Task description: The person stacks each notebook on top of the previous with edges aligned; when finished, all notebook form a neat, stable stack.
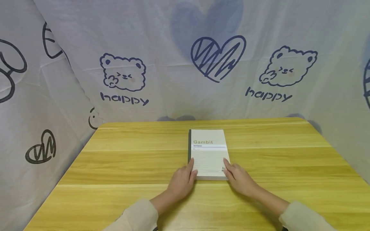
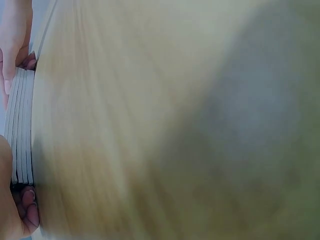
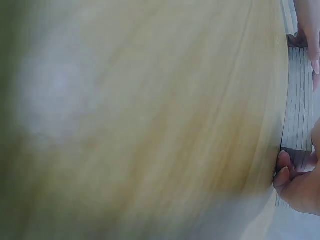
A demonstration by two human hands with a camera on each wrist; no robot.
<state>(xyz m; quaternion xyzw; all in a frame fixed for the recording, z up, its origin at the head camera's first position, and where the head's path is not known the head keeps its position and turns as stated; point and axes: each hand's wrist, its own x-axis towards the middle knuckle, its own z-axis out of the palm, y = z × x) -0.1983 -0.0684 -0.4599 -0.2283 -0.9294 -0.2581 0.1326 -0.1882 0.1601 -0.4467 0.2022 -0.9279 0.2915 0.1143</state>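
A stack of several notebooks lies on the table, topped by a white notebook with "Gambit" on its cover and a dark spine along its left side. My left hand grips the near left corner, thumb on the cover and fingers curled at the side. The near right corner is held the same way by my right hand. In the left wrist view the layered edges of the stack show between both hands. The right wrist view shows those edges too, with curled fingertips low against the table.
The yellow wood-grain table extends on all sides of the stack. Behind it and at both sides hangs a pale cloth printed with hearts, bear faces and the word "happy".
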